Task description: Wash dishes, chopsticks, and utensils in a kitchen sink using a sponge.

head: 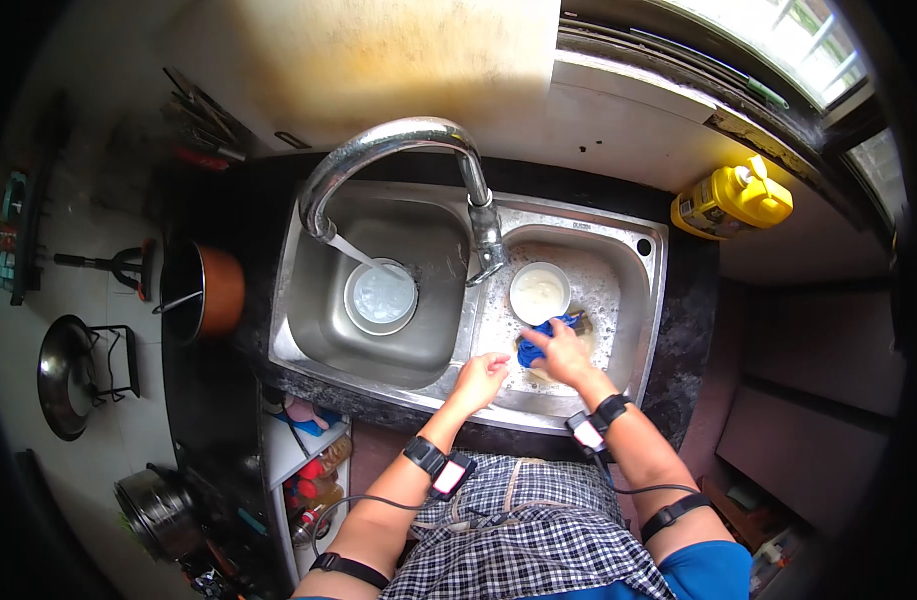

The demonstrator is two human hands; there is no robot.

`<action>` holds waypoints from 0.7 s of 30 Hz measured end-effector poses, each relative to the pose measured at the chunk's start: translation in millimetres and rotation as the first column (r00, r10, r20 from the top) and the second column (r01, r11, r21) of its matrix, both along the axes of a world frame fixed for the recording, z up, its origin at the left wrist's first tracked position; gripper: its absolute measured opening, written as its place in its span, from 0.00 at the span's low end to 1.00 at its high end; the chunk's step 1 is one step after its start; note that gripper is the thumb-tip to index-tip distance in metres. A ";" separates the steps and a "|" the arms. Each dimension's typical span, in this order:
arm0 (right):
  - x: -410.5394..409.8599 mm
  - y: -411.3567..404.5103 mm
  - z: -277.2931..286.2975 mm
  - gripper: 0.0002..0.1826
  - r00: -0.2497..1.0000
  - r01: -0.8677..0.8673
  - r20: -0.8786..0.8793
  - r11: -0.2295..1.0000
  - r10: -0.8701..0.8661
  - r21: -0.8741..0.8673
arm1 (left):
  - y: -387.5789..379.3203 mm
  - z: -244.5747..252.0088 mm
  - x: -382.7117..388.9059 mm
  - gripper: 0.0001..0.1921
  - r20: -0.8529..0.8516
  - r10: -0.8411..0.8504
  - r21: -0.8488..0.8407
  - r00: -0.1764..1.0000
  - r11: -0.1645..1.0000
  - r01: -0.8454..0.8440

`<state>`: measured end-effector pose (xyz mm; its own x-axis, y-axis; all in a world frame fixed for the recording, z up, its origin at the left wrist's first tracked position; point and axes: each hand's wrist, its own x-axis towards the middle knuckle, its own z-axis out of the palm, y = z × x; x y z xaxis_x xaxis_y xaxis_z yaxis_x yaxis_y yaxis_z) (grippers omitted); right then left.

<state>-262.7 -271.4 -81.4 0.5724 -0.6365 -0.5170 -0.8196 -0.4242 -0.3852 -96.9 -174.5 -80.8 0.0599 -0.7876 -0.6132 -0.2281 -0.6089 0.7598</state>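
Over the right basin (608,277) of a steel double sink, my right hand (565,354) is spread on a crumpled blue mesh cloth (533,354). Whether its fingers grip the cloth is not clear. A brownish item (583,324), partly hidden, lies under the cloth. My left hand (479,382) hovers at the basin's near left side, fingers curled together, with nothing visible in them. Behind the cloth stands a white bowl (539,292) with whitish contents. Suds dot the basin floor. In the left basin (316,300), tap water runs into a water-filled bowl (383,296).
A curved chrome faucet (398,131) arches over the left basin, its base between the basins. A yellow jug (732,201) stands at the back right corner. To the left are a copper-coloured pot (222,291) with a utensil inside, a wok (66,376) and a steel pot (154,510).
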 end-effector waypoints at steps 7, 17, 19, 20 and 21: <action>-18.1 26.1 -69.2 0.17 0.989 0.034 0.147 0.999 -0.028 -0.041 | -47.9 -38.3 -28.5 0.22 -0.236 0.420 0.274 0.876 0.894 -0.355; -32.6 -30.1 -28.9 0.16 0.766 0.637 0.327 0.722 -0.553 -0.270 | -86.1 -173.8 -40.6 0.14 0.245 0.565 0.173 0.788 0.775 -0.608; -40.4 -37.4 -52.9 0.20 0.798 0.602 0.188 0.753 -0.572 -0.265 | -104.7 -140.5 -51.6 0.16 0.407 0.299 0.153 0.863 0.909 -0.387; -41.8 -37.1 -64.0 0.25 0.805 0.592 0.135 0.764 -0.578 -0.257 | -114.1 -120.2 -54.0 0.17 0.486 0.217 0.188 0.847 0.920 -0.344; -43.9 -36.6 -77.7 0.28 0.850 0.507 0.019 0.807 -0.527 -0.303 | -122.1 -102.6 -55.6 0.18 0.561 0.134 0.223 0.817 0.926 -0.305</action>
